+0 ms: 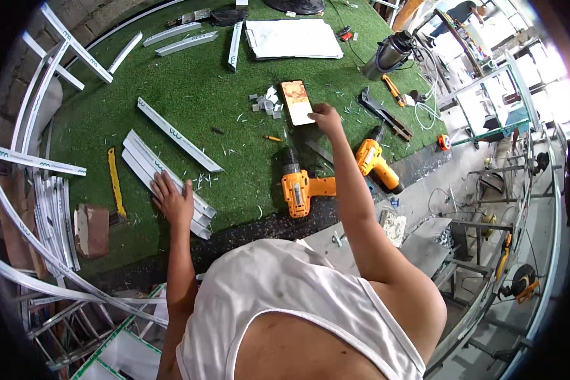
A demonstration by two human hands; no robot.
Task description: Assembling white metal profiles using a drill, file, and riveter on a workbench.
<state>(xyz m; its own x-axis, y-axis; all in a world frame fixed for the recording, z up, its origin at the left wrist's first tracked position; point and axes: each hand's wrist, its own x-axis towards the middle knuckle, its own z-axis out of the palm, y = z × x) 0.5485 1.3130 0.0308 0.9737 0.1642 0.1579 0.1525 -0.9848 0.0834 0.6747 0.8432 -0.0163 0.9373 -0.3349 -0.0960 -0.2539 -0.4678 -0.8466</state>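
Observation:
My left hand [173, 198] lies flat with spread fingers on a row of white metal profile strips [147, 166] resting side by side on the green turf-covered table. My right hand [325, 120] is closed at the lower right edge of a phone [294, 96], whose screen is lit. Its fingertips pinch that edge; whether the phone is raised off the turf I cannot tell. Small cut metal pieces [270, 102] are heaped left of the phone. Below it lies a yellow cordless drill [296, 192]; a second yellow drill [377, 162] rests beside my right forearm.
A single profile strip [178, 134] lies beyond the row. A yellow strip-shaped tool [115, 182] is at left, white paper sheets [294, 39] at the back. A dark metal flask [389, 56], an orange cutter [393, 90] and a tape measure [444, 142] are along the right edge.

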